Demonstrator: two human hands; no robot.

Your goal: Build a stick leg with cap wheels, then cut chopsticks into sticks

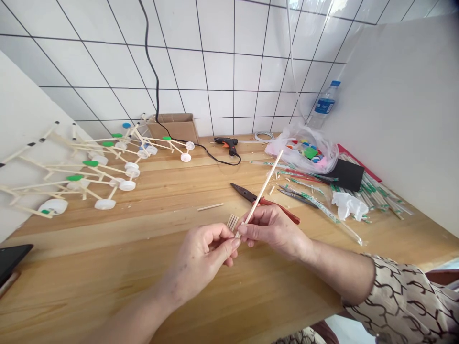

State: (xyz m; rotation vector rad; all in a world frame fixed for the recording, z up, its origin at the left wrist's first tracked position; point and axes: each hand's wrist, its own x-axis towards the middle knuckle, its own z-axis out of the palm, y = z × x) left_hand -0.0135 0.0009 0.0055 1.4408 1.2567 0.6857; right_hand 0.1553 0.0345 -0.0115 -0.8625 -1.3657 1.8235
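A thin wooden stick slants up and to the right between my hands. My right hand pinches it near its lower end. The fingertips of my left hand close on the bottom tip of the same stick. Just behind my fingers several short cut stick pieces lie side by side on the table. One more short stick lies apart to the left. Long-nose pliers with red handles rest behind my right hand, which partly covers them.
Stick models with white wheels stand at left. At the back are a cardboard box, a glue gun and its black cord. On the right lie a bag of coloured caps, wrapped sticks, cutters and a bottle.
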